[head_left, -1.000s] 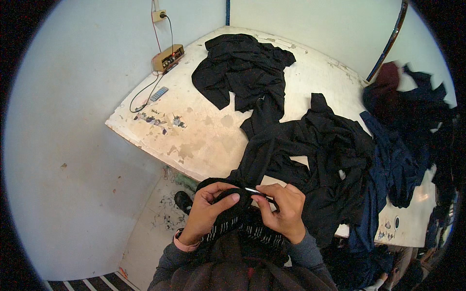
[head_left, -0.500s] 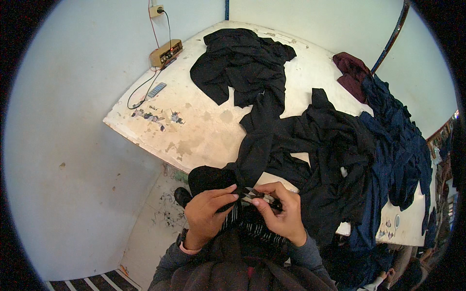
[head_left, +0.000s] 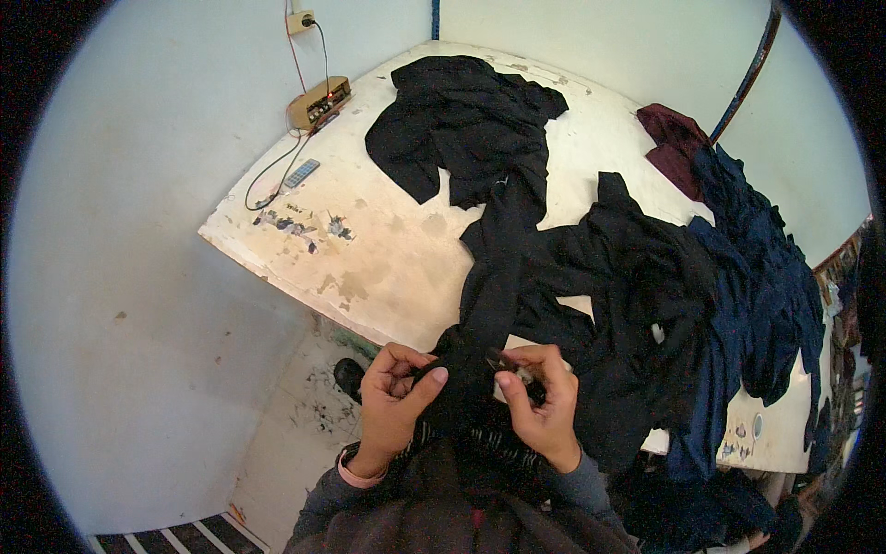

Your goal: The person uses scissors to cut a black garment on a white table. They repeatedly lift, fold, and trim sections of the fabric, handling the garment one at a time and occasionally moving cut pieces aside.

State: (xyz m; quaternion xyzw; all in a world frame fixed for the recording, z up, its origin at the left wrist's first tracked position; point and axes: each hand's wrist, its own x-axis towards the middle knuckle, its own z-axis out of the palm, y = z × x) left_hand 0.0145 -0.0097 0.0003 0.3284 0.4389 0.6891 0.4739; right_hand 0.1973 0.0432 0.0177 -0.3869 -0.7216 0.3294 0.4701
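My left hand [head_left: 391,406] has a fold of the black cloth [head_left: 498,300] pinched between thumb and fingers, near the table's front edge. I judge the pinch is there to steady the fold and leave the stretch beside it within reach. My right hand [head_left: 546,406] is closed around small snips [head_left: 496,359], thumb against fingers, the tip poking out toward my left; held that way, the point probably sits ready to aim. My grip hides most of the tool, so I cannot tell whether its blades are parted.

From my hands, the cloth seems to run up onto the table [head_left: 397,263], which likely takes its weight. Navy clothes [head_left: 771,286] lie on the right, perhaps to leave room before me. The remote [head_left: 302,174] sits far left, apart from the fabric.
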